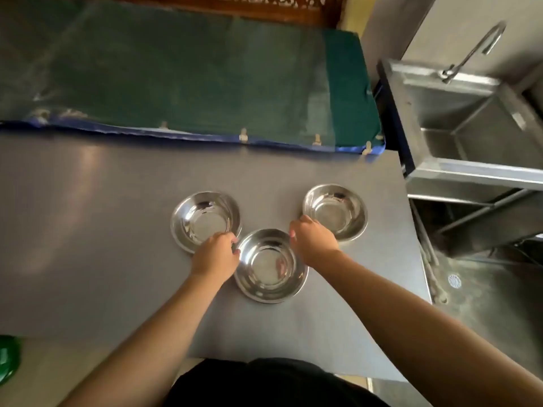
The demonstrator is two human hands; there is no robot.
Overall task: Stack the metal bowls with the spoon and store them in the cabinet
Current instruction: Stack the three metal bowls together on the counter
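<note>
Three shiny metal bowls stand open side up on the grey table (88, 230): a left bowl (202, 218), a right bowl (338, 210) and a middle bowl (269, 267) nearer to me. My left hand (216, 258) is curled between the left and middle bowls, its fingertips at the middle bowl's left rim. Between the middle and right bowls, my right hand (314, 240) is curled too, covering the right bowl's near-left rim. Both palms face down, so any grip is hidden. No spoon is in view.
A green cloth (191, 77) with a blue hem covers the surface behind the table. To the right is a steel sink (470, 118) with a curved tap (476, 48). A floor drain (454, 281) lies lower right. A green object (7, 358) sits at the left edge.
</note>
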